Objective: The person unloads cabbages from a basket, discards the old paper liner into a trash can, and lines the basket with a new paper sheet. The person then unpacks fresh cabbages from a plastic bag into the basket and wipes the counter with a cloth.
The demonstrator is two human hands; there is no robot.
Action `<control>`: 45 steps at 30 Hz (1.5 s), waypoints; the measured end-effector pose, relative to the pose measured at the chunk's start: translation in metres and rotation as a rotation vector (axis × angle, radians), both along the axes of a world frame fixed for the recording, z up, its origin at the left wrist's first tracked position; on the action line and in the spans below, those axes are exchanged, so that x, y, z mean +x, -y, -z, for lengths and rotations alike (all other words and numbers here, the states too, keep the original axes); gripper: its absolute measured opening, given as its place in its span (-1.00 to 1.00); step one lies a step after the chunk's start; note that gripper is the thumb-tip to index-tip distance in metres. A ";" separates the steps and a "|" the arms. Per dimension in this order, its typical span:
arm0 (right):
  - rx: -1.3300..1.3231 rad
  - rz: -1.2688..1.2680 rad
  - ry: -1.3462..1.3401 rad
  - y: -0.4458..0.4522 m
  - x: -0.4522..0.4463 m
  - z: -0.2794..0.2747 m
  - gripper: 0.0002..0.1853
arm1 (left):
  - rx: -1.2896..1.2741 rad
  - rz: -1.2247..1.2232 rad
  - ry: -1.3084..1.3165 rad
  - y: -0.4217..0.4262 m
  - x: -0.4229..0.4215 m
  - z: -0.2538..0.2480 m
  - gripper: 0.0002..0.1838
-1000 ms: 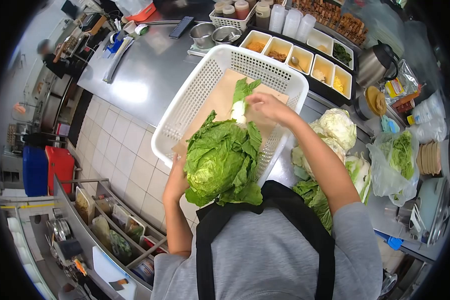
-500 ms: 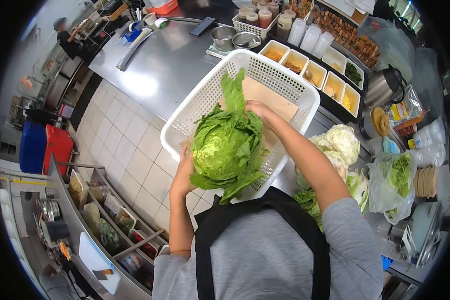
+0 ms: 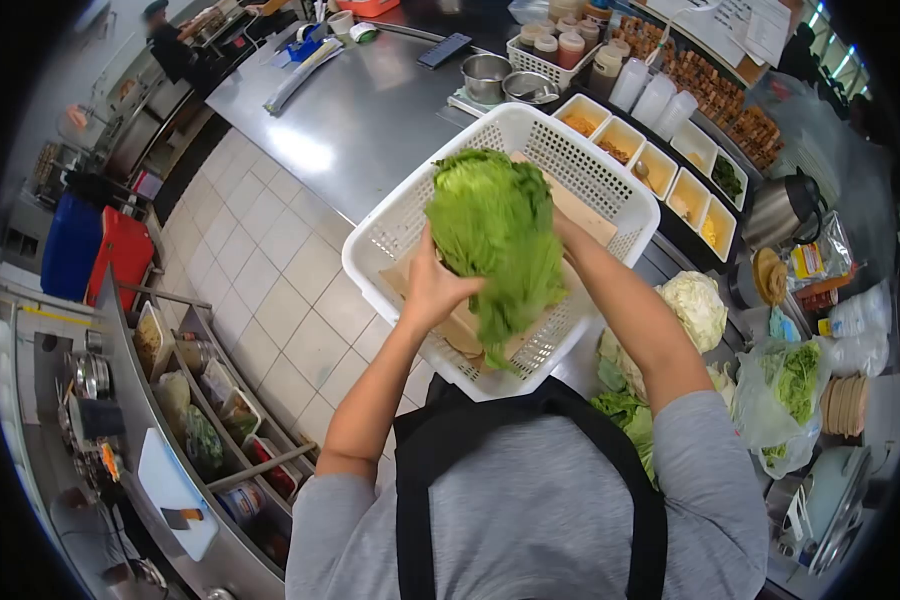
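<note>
Lettuce above basket, between far and near corners, left hand grasping the lettuce, right hand beside it, its fingers hidden, grip unclear

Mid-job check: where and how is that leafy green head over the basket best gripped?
Probably around the rounded body of the leafy green head, cupped from its left and right sides. The left hand is on one side; the right hand, mostly hidden, is at the other. It looks too broad to pinch, and the loose leaves drooping toward the wearer might tear.
</note>
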State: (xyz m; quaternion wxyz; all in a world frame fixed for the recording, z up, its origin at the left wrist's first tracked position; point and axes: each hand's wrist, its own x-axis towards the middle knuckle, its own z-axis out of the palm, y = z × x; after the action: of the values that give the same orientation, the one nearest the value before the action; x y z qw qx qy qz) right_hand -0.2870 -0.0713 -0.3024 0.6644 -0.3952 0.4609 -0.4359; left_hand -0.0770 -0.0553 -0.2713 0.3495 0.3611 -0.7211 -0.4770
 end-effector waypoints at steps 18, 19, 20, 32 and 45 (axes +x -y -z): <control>0.606 -0.242 -0.173 -0.007 0.026 0.042 -0.33 | 0.294 -0.026 0.488 -0.021 0.059 -0.035 -0.34; 0.610 -0.303 -0.349 -0.001 0.025 0.040 -0.34 | 0.137 -0.224 0.575 -0.029 0.057 -0.049 -0.40; 0.607 -0.363 -0.526 0.005 0.024 0.038 -0.35 | -0.029 -0.422 0.656 -0.032 0.055 -0.055 -0.46; -0.205 0.294 -0.769 -0.005 -0.003 0.071 -0.68 | -0.488 -0.372 0.438 -0.014 0.064 0.024 -0.57; -0.296 0.886 -0.630 -0.234 -0.019 -0.083 -0.72 | -0.224 -0.284 -0.008 0.010 0.053 0.050 -0.43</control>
State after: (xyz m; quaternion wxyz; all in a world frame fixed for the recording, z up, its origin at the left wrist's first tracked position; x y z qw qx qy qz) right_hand -0.3056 0.1632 -0.2195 0.1857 -0.3641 0.6927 -0.5942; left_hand -0.0238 -0.0654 -0.3210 0.4544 0.4163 -0.7099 -0.3410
